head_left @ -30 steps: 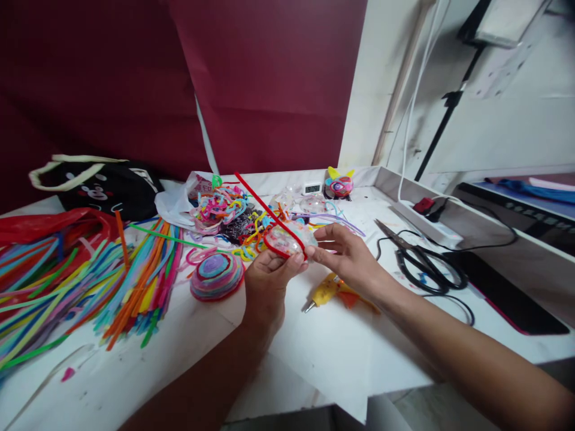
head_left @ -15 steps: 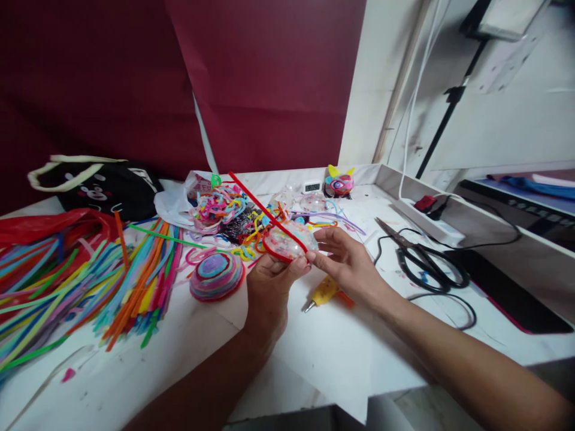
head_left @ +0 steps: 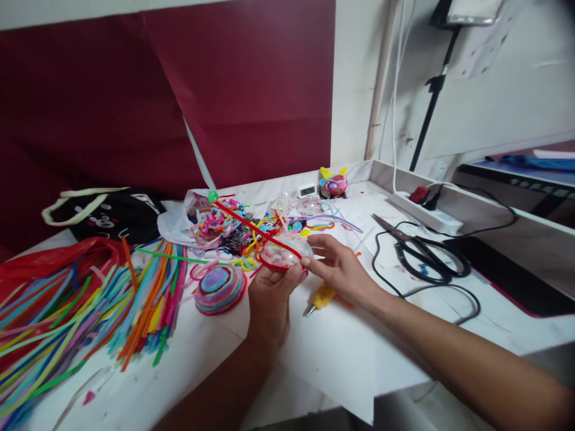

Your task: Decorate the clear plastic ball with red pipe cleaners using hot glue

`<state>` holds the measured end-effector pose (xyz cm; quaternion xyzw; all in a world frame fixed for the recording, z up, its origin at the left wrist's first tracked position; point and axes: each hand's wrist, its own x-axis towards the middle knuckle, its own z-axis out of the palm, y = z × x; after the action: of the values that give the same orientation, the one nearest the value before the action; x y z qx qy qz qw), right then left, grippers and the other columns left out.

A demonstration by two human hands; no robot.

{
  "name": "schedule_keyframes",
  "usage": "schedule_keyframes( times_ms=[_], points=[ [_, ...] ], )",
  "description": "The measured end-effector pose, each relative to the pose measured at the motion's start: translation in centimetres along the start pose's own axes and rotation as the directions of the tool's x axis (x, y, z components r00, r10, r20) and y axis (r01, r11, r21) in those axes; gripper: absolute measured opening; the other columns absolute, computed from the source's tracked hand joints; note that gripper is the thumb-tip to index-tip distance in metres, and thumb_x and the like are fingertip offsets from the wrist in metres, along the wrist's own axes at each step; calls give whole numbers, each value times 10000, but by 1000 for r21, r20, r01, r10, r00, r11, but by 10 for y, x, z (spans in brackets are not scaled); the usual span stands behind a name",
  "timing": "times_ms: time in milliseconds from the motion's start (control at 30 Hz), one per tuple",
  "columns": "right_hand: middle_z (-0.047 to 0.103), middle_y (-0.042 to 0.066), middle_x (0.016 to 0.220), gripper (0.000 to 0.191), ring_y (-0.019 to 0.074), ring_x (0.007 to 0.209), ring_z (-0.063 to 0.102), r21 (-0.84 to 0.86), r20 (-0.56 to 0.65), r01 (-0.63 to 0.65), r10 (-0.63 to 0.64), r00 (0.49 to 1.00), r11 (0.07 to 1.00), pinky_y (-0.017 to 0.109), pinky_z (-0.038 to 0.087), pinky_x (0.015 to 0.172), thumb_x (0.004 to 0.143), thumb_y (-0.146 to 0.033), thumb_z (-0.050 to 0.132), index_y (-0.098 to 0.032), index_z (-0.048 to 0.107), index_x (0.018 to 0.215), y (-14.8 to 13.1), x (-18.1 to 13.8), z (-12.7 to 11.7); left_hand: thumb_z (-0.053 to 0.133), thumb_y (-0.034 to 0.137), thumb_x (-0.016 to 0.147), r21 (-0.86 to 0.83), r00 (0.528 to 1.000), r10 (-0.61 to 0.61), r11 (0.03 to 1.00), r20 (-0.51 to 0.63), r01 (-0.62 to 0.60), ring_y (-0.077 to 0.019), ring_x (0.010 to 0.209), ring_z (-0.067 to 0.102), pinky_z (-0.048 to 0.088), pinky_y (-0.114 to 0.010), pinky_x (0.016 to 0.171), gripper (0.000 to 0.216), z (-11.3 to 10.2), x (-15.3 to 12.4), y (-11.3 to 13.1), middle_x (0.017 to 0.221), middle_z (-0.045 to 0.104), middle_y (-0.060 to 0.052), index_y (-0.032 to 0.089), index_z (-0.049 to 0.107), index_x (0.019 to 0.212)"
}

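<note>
Two bare hands meet at one clear shell [head_left: 281,254], held up over the table [head_left: 335,365]; the left hand [head_left: 271,302] has its thumb pressed on the near edge, pinching shell and red stem [head_left: 245,218] against bent fingers beneath, some of them hidden; the right hand [head_left: 344,267] sets its thumb tip just beside the left thumb, its other fingers slightly spread and curved round the shell's right side; whether that thumb and forefinger pinch the stem or only the rim, I cannot tell. From the thumbs the stem runs along the shell's near rim on the left; its straight free part slants across the shell, up and away to the left.

Left of the left fingers sits a coiled dome [head_left: 220,288]; farther left lie a fan of stems [head_left: 150,299] and a red bag [head_left: 67,254]; below the right fingers a glue gun [head_left: 322,296] points its nozzle down and left, partly hidden by the hand. Beyond the fingers are a tangle [head_left: 215,222], a clock [head_left: 308,191] and an eared toy [head_left: 333,185]; right of the right fingers, scissors [head_left: 422,248] lie partly open, with a phone [head_left: 510,281] past them.
</note>
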<state>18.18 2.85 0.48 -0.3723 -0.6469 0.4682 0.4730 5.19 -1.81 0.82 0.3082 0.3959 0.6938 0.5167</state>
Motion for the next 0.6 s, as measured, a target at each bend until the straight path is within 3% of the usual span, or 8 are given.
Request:
schedule_keyframes(
  times_ms=[167,367,600],
  points=[
    [587,105,1309,564,297,1166,580,-58,6,-45,46,999,997,454,513,924,768,-524,680,-238,551,1236,-1,-1,-1,825,189,651,-25,1000,-26,999,9,26,-155,869,711,577,-254,809,304,-1,-1,1,923,762,-41,146,704,926],
    [596,107,1307,563,274,1177,563,-143,39,48,-43,998,989,446,462,987,835,-465,624,-207,512,1323,4,0,-3,819,170,658,-44,999,-29,999,16,29,-159,879,711,581,-243,786,296,0,-2,2,918,757,-37,147,698,927],
    [583,109,1315,563,272,1201,542,-103,22,99,-97,995,990,470,421,1027,813,-466,651,-218,515,1300,9,5,-6,791,195,700,-82,994,-53,995,91,61,-159,882,713,580,-250,805,294,0,-1,1,946,753,-52,140,684,968]
  ],
)
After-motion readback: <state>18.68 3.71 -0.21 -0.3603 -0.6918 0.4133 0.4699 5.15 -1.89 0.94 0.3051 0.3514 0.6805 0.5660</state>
